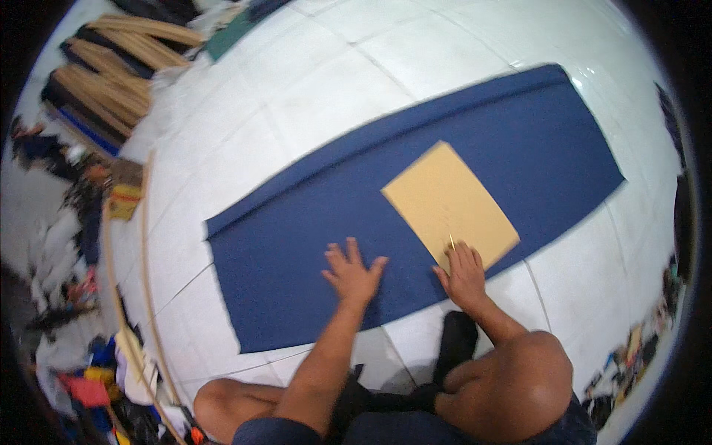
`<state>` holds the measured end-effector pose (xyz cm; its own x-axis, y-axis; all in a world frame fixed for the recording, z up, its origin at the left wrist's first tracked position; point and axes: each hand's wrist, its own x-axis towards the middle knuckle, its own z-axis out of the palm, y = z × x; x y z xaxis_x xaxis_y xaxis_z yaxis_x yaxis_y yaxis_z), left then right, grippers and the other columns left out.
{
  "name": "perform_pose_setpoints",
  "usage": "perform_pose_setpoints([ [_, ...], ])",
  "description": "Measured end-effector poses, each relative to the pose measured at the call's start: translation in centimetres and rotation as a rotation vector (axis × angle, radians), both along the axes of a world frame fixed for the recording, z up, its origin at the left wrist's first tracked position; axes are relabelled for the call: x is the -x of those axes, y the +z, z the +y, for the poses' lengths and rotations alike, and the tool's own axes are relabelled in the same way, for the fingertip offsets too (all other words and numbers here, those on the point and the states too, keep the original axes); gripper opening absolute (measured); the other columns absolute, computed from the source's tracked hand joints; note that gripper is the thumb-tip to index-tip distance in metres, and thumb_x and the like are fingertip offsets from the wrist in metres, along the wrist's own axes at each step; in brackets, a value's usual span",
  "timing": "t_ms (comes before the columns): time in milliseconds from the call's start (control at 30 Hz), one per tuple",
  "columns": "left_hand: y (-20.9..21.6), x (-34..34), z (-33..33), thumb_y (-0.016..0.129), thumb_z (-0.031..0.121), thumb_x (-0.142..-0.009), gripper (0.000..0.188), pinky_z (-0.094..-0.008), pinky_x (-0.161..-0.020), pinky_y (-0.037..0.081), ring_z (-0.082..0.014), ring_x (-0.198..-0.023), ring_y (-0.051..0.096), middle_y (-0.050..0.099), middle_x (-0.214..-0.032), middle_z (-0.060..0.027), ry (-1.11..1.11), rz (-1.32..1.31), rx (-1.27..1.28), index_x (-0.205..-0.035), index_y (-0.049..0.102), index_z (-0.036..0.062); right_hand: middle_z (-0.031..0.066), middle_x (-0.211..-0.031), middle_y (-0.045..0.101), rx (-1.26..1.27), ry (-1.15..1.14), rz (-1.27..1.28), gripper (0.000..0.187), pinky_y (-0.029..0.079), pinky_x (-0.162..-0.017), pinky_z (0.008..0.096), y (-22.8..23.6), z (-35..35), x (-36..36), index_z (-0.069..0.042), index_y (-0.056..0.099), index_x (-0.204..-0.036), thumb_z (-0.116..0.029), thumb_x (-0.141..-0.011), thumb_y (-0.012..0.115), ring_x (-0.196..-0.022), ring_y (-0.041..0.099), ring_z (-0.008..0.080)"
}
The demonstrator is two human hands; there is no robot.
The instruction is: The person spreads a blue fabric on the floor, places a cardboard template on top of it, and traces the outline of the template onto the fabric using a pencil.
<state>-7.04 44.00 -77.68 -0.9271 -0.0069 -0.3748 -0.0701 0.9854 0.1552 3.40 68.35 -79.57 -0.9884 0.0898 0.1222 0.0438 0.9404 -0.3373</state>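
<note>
A person sits on a white tiled floor with a dark blue cloth spread before the knees; a tan card lies flat on the cloth's right half, its near short side just inside the cloth's near edge, its far corner pointing toward the cloth's far edge. The right hand rests at the card's near left corner, its grip apparently closed on a slim, pale implement, perhaps a pen, though blur leaves its kind unsure; the left hand is pressed palm down on the cloth, left of the card, its grip open, fingers spread, holding nothing.

The spreading of the cloth and the laying of the card look done; a long ridge runs beside the cloth's far edge, so that strip is not fully flat; no outline or cut shows in the cloth around the card, which suggests an early stage, with the work along the card's sides judged to be left.

Beyond the cloth's left edge, long wooden strips lie on the floor; bundled wooden slats are stacked farther off, and mixed scraps crowd the floor's left side.
</note>
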Motion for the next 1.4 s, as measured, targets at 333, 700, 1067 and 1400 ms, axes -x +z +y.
perform_pose_setpoints([
  [333, 0.0, 1.8, -6.2, 0.069, 0.068, -0.086, 0.099, -0.0651, -0.119, 0.026, -0.0442, -0.154, 0.022, 0.021, -0.168, -0.0235, -0.042, 0.105, 0.065, -0.163, 0.029, 0.0194, 0.0214, -0.121, 0.061, -0.221, -0.411, -0.149, 0.065, 0.036, -0.112, 0.0569, 1.3, 21.6, -2.2, 0.002, 0.059, -0.125, -0.053, -0.092, 0.069, -0.121, 0.055, 0.0382],
  [700, -0.7, 5.5, -15.6, 0.076, 0.059, -0.085, 0.095, -0.0688, -0.121, 0.014, -0.0453, -0.156, 0.017, 0.019, -0.168, -0.0243, 0.021, 0.043, 0.086, -0.162, 0.032, 0.0243, 0.0159, -0.146, 0.057, -0.082, 0.235, -0.16, 0.049, 0.034, -0.118, 0.0501, 2.2, 21.3, 5.7, -0.006, 0.058, -0.138, -0.02, -0.093, 0.069, -0.145, 0.044, 0.0365],
  [1067, -0.2, 8.9, 6.9, 0.077, 0.035, -0.088, 0.072, -0.0504, -0.122, 0.031, -0.0455, -0.147, 0.037, 0.039, -0.159, -0.0257, -0.541, 0.25, -0.393, -0.15, 0.049, 0.0117, 0.0166, -0.112, 0.059, 0.092, -0.182, 0.086, 0.048, 0.043, -0.099, 0.0507, 1.6, 7.7, -2.1, -0.004, 0.061, -0.119, -0.031, -0.084, 0.079, -0.11, 0.057, 0.0371],
  [1400, -0.5, 12.7, 12.3, 0.077, 0.049, -0.088, 0.081, -0.0491, -0.125, 0.025, -0.0431, -0.153, 0.026, 0.03, -0.165, -0.024, -0.688, 0.103, -0.27, -0.153, 0.046, 0.0107, 0.0184, -0.14, 0.056, 0.07, -0.103, -0.056, 0.059, 0.025, -0.121, 0.0596, -1.0, 6.4, -2.8, -0.004, 0.058, -0.133, -0.039, -0.089, 0.076, -0.144, 0.043, 0.0376],
])
